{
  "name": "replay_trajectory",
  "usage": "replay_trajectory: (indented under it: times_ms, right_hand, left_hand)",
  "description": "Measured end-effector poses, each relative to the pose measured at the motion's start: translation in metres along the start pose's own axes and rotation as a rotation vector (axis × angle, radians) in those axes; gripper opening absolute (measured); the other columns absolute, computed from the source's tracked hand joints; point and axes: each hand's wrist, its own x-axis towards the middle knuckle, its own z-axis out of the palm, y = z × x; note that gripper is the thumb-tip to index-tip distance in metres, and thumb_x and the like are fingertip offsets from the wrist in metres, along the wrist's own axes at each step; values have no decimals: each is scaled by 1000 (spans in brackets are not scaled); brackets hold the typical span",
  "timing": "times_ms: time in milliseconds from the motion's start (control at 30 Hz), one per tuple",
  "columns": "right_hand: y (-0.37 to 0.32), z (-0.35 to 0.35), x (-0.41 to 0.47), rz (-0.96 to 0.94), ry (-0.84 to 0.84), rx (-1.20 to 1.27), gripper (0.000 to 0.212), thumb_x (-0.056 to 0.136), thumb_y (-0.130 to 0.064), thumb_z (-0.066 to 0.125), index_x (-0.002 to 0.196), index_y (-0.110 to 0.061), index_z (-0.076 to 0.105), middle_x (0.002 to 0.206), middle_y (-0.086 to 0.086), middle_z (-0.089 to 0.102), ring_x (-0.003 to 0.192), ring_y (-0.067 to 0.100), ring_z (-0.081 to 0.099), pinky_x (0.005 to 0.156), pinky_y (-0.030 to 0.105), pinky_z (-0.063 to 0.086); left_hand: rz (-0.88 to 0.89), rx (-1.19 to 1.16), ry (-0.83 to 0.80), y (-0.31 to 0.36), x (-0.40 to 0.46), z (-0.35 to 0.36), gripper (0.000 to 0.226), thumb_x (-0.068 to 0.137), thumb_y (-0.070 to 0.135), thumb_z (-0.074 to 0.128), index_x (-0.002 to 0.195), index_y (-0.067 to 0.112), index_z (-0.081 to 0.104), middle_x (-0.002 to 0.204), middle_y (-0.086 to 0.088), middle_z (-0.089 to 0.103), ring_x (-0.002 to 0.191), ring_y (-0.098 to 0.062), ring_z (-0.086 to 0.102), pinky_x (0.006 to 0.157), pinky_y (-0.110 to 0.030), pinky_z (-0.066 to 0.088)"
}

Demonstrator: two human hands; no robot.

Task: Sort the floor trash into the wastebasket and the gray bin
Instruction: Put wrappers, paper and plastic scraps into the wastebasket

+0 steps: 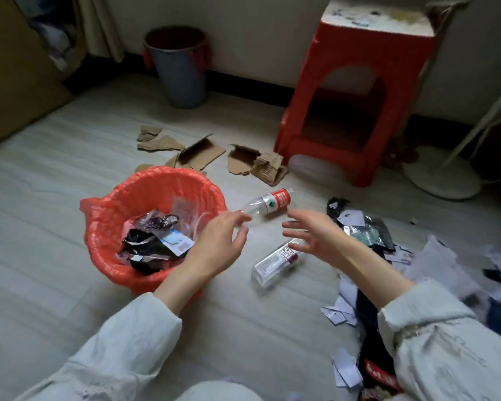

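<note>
Red-label bottle (268,204) just beyond left hand (218,246)

You're wearing a pale, off-white long-sleeved top of soft, slightly rumpled fabric, and both of your forearms come into view from the bottom of the frame. Your left sleeve (122,342) ends in a plain rolled-looking cuff well short of the wrist, leaving the lower forearm bare, and near the bottom edge it shows a frayed or worn patch. Your right sleeve (446,342) ends in a gathered cuff with a ragged-looking hem, and faint grey flecks, possibly pilling or a print, run down the cloth. Your left hand (217,250) and right hand (315,238) are bare, with no gloves, rings or watch visible.
</note>
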Motion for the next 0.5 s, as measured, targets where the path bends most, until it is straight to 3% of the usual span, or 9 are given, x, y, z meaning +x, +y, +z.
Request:
replay_trajectory:
  times_ms: [100, 167, 300, 400, 500]
  right_hand:
    - [46, -58, -9, 24, 115, -107, 15, 94, -25, 51, 99, -13, 58, 104, 7, 61, 89, 19, 58, 80, 33, 48]
    - [83, -96, -15, 12, 216, -306, 20, 92, -24, 54, 104, -10, 61, 103, 7, 61, 90, 19, 57, 80, 31, 44]
    - [163, -158, -15, 189, 335, -816, 53, 77, -44, 68, 116, -9, 58, 115, 11, 62, 108, 28, 57, 87, 33, 45]
    - [223, -181, 3, 373, 326, -805, 92, 55, -65, 69, 128, -13, 46, 129, 13, 52, 120, 33, 49, 96, 40, 45]
    - [266, -192, 20, 499, 395, -606, 108, 54, -62, 75, 137, -6, 34, 138, 17, 43, 127, 35, 42, 102, 43, 41]
  left_hand:
    - [28, 35, -215, 12, -4, 48, 28, 91, 16, 51, 118, 15, 59, 118, -5, 60, 109, -20, 55, 90, -28, 41]
    - [37, 76, -353, 20, -10, 85, 29, 92, 20, 50, 119, 16, 58, 121, -6, 58, 111, -22, 54, 90, -28, 39]
    - [82, 85, -610, 34, -21, 162, 31, 93, 20, 50, 124, 15, 55, 128, -4, 55, 117, -18, 50, 94, -21, 33]
    - [91, 117, -758, 35, -28, 197, 33, 93, 21, 51, 125, 17, 53, 128, -5, 54, 116, -19, 51, 94, -23, 34]
    - [84, 115, -854, 31, -33, 222, 33, 92, 21, 52, 126, 18, 53, 128, -3, 54, 116, -17, 52, 91, -21, 36]
